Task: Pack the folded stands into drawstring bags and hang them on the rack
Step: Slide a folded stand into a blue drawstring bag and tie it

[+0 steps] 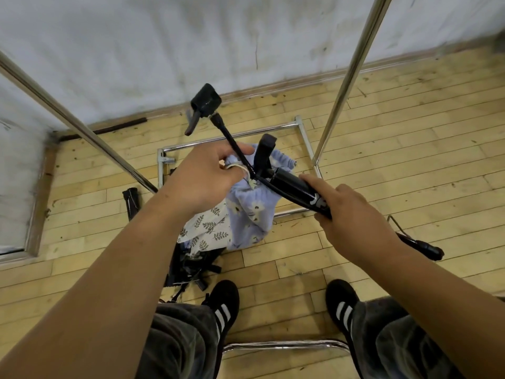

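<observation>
My left hand [205, 177] grips the gathered mouth and white cord of a pale blue flowered drawstring bag [250, 214], which hangs below it. My right hand [352, 214] grips the black tube of a folded stand [289, 184], held slanting with its upper end at the bag's mouth. The stand's thin bent neck rises to a black clamp head [206, 101] above my left hand. A white leaf-print bag [207, 228] hangs beside the blue one. The chrome rack's poles [352, 69] rise on both sides, and its base frame [232, 136] lies on the floor.
A heap of black folded stands [188, 266] lies on the wooden floor by my left shoe. Another black stand [420, 246] lies at right, one more [131, 199] at left near the slanted rack pole [73, 119]. A chrome bar [284, 346] crosses between my feet.
</observation>
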`<move>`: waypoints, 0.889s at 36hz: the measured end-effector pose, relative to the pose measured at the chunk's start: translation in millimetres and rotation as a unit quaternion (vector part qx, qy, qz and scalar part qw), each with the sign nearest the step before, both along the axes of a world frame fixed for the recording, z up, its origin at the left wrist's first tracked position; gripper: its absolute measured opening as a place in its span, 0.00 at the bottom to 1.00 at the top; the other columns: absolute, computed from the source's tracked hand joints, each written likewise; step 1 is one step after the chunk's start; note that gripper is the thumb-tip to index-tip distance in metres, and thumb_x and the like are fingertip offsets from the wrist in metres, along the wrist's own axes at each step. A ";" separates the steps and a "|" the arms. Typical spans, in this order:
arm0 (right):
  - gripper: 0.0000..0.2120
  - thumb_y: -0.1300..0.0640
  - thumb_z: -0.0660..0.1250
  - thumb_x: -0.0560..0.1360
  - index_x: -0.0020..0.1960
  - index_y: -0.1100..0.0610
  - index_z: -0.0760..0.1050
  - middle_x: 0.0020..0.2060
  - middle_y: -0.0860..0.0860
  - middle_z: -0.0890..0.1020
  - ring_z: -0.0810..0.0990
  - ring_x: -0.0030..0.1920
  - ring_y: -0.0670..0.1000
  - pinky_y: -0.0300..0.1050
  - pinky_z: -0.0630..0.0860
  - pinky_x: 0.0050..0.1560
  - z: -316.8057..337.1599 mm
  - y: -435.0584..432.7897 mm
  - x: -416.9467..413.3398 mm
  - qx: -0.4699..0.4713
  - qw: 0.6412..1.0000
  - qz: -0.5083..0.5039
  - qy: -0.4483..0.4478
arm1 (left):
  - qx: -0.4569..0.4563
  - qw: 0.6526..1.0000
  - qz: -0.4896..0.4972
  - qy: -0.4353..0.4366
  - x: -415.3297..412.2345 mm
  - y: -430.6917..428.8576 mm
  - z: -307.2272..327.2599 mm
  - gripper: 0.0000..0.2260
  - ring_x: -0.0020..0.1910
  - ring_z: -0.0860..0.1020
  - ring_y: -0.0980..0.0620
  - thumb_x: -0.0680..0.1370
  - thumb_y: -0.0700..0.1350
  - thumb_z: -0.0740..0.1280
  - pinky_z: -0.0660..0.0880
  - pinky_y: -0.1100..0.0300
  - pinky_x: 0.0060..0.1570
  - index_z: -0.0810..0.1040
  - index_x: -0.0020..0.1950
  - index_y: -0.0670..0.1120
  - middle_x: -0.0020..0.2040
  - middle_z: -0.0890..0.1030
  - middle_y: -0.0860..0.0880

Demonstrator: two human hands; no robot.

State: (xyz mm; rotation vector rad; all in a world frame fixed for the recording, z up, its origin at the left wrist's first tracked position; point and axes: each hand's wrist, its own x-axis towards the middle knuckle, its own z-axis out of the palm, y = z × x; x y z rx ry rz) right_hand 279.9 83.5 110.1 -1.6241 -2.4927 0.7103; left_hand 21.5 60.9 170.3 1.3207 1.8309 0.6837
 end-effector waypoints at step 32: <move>0.39 0.52 0.68 0.80 0.80 0.32 0.47 0.60 0.50 0.80 0.82 0.52 0.53 0.54 0.83 0.51 -9.3 -9.7 -1.6 -0.070 0.992 0.054 -0.095 | -0.019 0.986 -0.165 0.012 27.8 -9.3 14.5 0.20 0.47 0.80 0.64 0.83 0.43 0.66 0.80 0.59 0.47 0.78 0.68 0.66 0.63 0.77 0.68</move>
